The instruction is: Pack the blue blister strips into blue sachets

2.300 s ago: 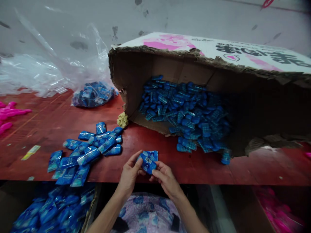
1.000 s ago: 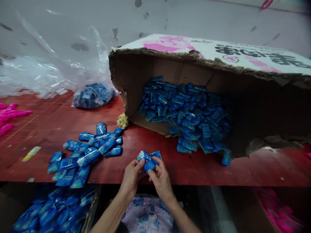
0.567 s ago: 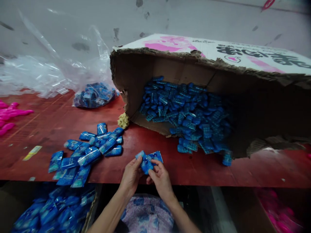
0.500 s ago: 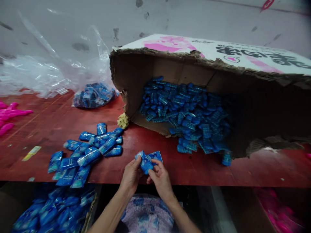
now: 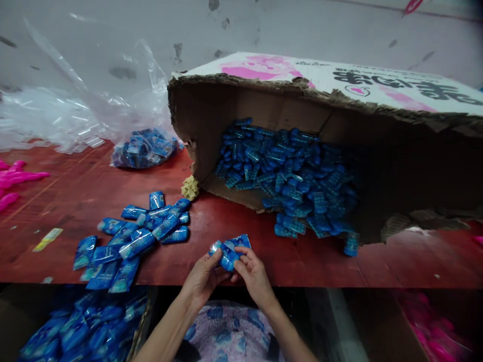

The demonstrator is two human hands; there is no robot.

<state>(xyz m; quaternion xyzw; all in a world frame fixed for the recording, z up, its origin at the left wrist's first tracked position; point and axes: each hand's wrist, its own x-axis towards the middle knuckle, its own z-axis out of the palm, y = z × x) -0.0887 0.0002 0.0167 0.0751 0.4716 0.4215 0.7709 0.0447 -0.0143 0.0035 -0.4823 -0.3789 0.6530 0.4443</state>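
At the near edge of the red table (image 5: 234, 221) we see the left hand (image 5: 203, 278) and right hand (image 5: 255, 274) close together, both pinching a small blue packet (image 5: 229, 251), perhaps two stacked; we cannot tell. Left of them lies a loose pile of blue packets (image 5: 136, 236). Farther back, a cardboard box (image 5: 339, 100) on its side spills blue pieces (image 5: 287, 176).

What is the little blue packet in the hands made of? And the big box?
The blue packet, pinched between the left hand and right hand, looks like thin glossy plastic film: it shines and crinkles. The big box looks like brown corrugated cardboard, matte inside, with ragged torn edges; its outside is white with pink and black print.
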